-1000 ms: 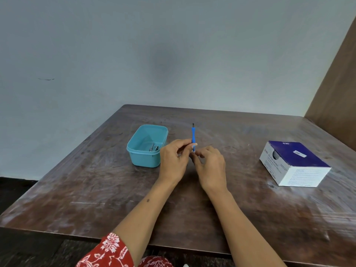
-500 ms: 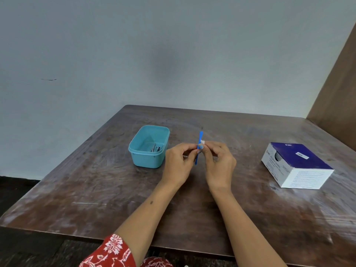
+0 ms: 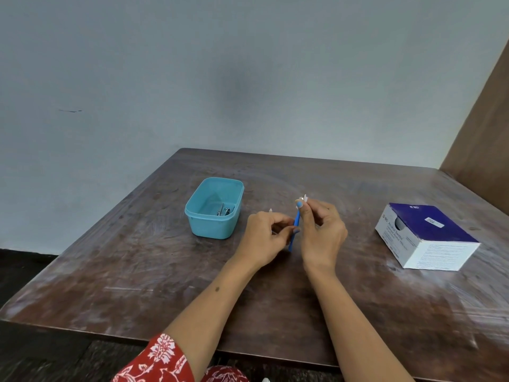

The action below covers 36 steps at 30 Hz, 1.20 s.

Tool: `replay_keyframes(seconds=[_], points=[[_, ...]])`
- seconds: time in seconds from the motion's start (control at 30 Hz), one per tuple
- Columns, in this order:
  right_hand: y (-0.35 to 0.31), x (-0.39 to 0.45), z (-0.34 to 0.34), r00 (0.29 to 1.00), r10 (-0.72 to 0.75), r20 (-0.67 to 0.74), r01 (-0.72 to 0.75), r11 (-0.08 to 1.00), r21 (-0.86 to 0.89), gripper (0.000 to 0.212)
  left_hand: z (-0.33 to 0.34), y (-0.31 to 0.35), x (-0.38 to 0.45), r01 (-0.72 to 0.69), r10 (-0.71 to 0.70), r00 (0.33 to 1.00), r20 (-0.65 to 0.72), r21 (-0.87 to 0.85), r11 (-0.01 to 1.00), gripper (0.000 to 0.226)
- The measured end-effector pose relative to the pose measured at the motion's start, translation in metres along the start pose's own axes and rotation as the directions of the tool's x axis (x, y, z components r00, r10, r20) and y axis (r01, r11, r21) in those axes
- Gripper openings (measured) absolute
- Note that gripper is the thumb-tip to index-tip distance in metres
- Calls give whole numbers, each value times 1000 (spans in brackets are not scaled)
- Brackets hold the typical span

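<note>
At the near left edge a red floral sleeve is showing, with the left forearm reaching out from it over the worn brown table. Farther back on the left, a teal plastic tub is sitting open on the tabletop, and a few small metal tools are lying in its right-hand corner; what kind they are is too small to tell. Just right of the tub, the left hand is hovering above the table with its fingers curled, thumb and fingertips pinching the middle of a thin blue stick. The stick is standing nearly upright between the two hands, leaning slightly, its lower end pointing at the table close to the left wrist and its rounded top end lying against the right fingers. The right hand is gripping that top end, its fingers bent inward and also pinching a small white scrap that is poking up past the fingertips. Both hands are sitting close together near the middle of the table, well apart from the tub. At the far right, a white and dark-blue cardboard box is resting flat on the table, with its printed side facing the near edge.
</note>
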State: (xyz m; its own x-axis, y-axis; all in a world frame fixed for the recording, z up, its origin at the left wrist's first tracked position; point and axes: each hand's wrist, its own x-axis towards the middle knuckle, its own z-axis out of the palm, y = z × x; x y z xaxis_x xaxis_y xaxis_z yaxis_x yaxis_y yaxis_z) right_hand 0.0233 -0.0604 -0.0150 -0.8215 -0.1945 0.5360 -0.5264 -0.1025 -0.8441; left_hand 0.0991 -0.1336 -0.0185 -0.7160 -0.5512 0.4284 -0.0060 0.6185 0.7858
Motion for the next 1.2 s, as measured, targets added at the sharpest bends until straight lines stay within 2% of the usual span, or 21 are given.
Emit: replay_keyframes(seconds=[0.13, 0.23, 0.43, 0.5, 0.6, 0.67, 0.83, 0.93, 1.0, 1.1, 1.2], points=[[0, 0, 1, 999, 24, 40, -24, 1000, -1, 10, -2, 1, 1, 16, -16, 1000, -2, -4, 1000, 18], [1, 1, 0, 996, 84, -17, -83, 994, 72, 2, -2, 3, 0, 21, -21, 999, 43, 15, 1000, 16], [3, 6, -2, 982, 133, -136, -113, 983, 143, 16, 0, 5, -1, 20, -24, 997, 78, 47, 999, 17], [4, 7, -2, 972, 143, -186, -114, 981, 159, 14, 1, 6, -1, 7, -11, 997, 81, 54, 999, 17], [6, 10, -4, 939, 189, -286, -143, 974, 176, 8, 2, 6, -1, 3, -3, 1000, -10, 22, 1000, 16], [10, 11, -4, 932, 195, -305, -167, 979, 116, 15, 1, 8, -1, -14, 14, 993, -114, -5, 1000, 13], [16, 8, 0, 974, 132, -185, -138, 990, -19, 19, -24, 24, -3, -102, 138, 940, -311, 129, 986, 13], [15, 5, 1, 977, 158, -142, -160, 987, 0, 17, -62, 37, 12, 62, -7, 902, -432, 112, 992, 9], [14, 4, 1, 980, 164, -116, -164, 986, 6, 15, -87, 36, 28, 223, -110, 894, -434, 218, 950, 8], [16, 4, 3, 983, 160, -90, -159, 987, 12, 12, -104, 24, 48, 400, -256, 904, -343, 466, 789, 9], [18, 4, 4, 983, 165, -76, -164, 986, 16, 10, -100, 16, 53, 482, -411, 873, -263, 595, 643, 8]])
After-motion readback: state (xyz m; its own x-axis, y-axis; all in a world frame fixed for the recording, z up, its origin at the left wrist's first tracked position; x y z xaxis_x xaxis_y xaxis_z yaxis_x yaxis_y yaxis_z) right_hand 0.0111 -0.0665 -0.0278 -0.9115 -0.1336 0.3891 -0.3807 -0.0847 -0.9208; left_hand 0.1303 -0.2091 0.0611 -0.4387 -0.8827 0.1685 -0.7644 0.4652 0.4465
